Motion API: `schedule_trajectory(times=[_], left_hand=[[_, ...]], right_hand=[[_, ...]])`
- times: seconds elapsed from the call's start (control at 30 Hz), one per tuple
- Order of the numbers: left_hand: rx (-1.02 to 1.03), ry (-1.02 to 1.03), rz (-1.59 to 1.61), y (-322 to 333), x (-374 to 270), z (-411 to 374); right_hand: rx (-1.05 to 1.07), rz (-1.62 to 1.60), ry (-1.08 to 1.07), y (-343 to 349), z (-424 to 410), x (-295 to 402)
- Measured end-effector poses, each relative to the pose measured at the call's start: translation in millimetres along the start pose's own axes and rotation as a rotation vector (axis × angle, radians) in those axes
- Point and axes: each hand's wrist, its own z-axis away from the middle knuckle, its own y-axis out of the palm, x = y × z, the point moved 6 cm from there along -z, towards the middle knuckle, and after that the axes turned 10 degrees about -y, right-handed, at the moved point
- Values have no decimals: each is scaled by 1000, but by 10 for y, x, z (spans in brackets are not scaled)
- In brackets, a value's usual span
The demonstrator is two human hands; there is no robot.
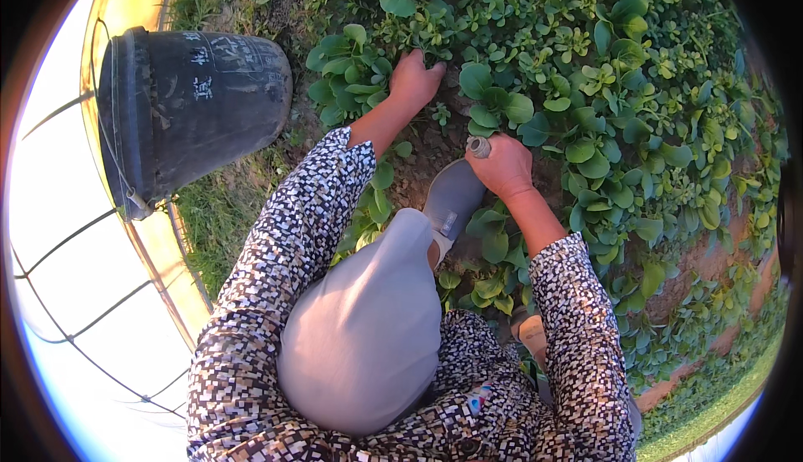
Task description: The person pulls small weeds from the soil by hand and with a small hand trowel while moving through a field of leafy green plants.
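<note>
My left hand (416,80) reaches into a clump of low, small-leaved plants (433,35), their stems between its thumb and fingers; the fingertips are partly hidden. Just left of it grows a broad-leaved green vegetable plant (351,76). My right hand (505,164) is closed around a tool handle, whose ribbed, round grey-brown end (479,147) sticks out by the thumb. The rest of that tool is hidden under the hand and leaves. Another broad-leaved plant (495,99) stands directly beyond this hand, and bare brown soil (417,148) shows between both hands.
A dark plastic bucket (207,91) with a wire handle and white writing stands at the left on grass. Behind it runs a wire-grid wall (75,230). My grey shoe (455,195) is planted among the leaves. Dense greens (627,129) cover the bed to the right.
</note>
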Motion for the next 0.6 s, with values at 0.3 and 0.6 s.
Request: schedule_trajectory(times=[0.3, 0.6], left_hand=[[86, -13, 111, 75, 132, -32], [50, 1, 59, 12, 119, -88]], right_hand=[[-103, -499, 213, 364, -159, 29], [-156, -568, 372, 508, -173, 178]])
